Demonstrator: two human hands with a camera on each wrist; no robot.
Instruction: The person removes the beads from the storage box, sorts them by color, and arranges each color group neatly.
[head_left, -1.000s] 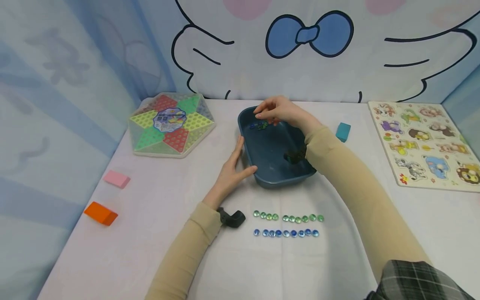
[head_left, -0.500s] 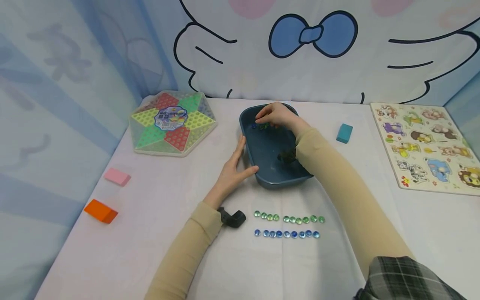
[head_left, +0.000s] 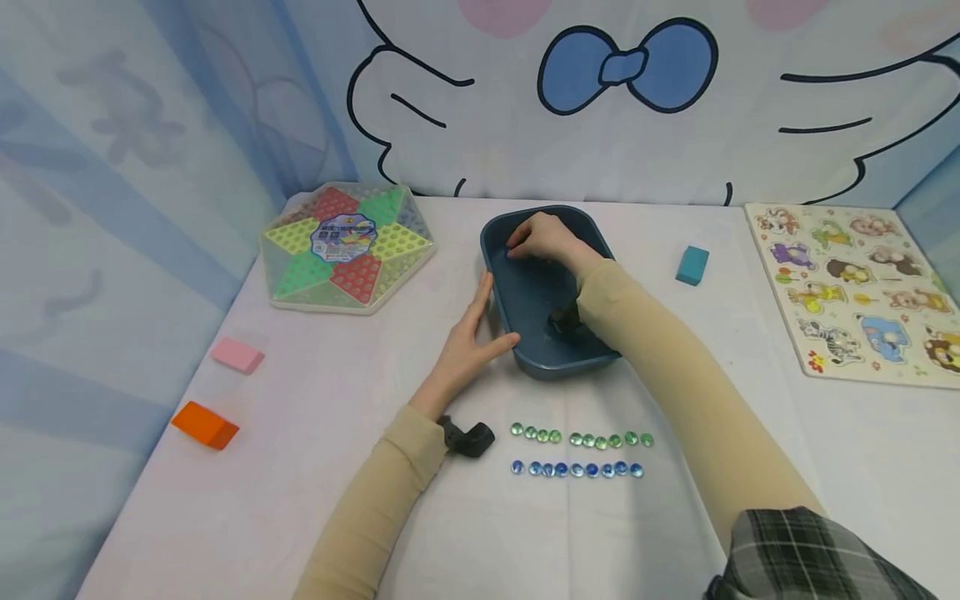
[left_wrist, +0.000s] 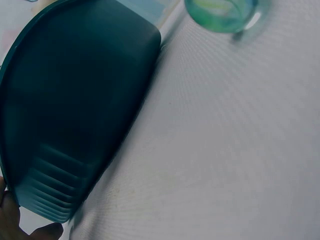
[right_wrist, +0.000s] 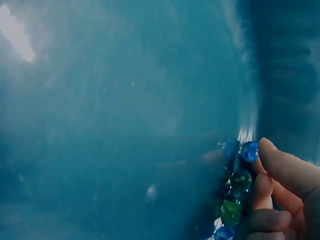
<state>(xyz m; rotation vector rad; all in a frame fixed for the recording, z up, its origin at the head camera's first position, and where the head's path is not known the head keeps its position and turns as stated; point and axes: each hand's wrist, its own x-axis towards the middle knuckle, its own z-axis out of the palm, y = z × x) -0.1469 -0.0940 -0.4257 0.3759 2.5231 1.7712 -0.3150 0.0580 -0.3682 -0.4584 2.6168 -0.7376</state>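
The dark blue-green tub [head_left: 551, 333], a rounded oblong with smooth glossy walls, sits mid-table just beyond two rows of marbles. The right hand [head_left: 543, 237] reaches into its far end, fingertips [right_wrist: 272, 160] bunched against a small cluster of blue and green glass marbles [right_wrist: 239, 182] on the tub floor; whether one is pinched I cannot tell. The left hand [head_left: 468, 342] lies flat, fingers straight and together, thumb spread, pressing the tub's left wall. Nearer lie a green marble row [head_left: 581, 437] and a blue marble row [head_left: 576, 469].
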